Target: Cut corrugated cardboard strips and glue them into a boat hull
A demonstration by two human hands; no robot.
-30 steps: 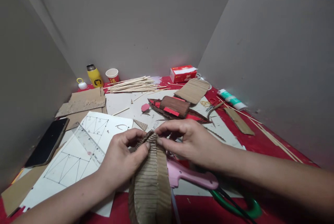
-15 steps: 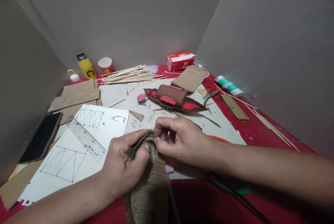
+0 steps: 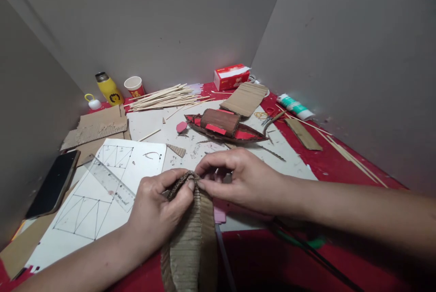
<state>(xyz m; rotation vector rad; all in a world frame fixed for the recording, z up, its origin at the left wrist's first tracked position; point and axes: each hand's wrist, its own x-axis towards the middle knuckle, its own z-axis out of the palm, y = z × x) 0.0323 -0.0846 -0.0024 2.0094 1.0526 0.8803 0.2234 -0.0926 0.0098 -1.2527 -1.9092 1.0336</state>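
Observation:
A boat-shaped piece of corrugated cardboard (image 3: pixel 186 249) with raised side walls lies at the front, its pointed tip facing away from me. My left hand (image 3: pixel 162 203) grips the left wall close to the tip, thumb inside and fingers outside. At the tip, my right hand (image 3: pixel 235 178) pinches the edge of the right wall between thumb and forefinger. Beyond my hands rests a finished-looking brown model boat (image 3: pixel 225 127) with a curved roof and red panels. To the left, a clear ruler (image 3: pixel 111 183) lies across a sheet of paper with line drawings (image 3: pixel 88 210).
Behind are thin wooden sticks (image 3: pixel 166 97), a paper cup (image 3: pixel 134 86), a yellow bottle (image 3: pixel 109 89) and a red tissue pack (image 3: pixel 232 77). A phone (image 3: pixel 53 183) and cardboard scraps (image 3: pixel 98 126) lie left. On the right are scissors (image 3: pixel 272 117) and a green-white tube (image 3: pixel 295 106).
The view has shifted slightly. My right thumb and forefinger have closed in on the cardboard tip, nearer my left thumb. Both hands keep their hold.

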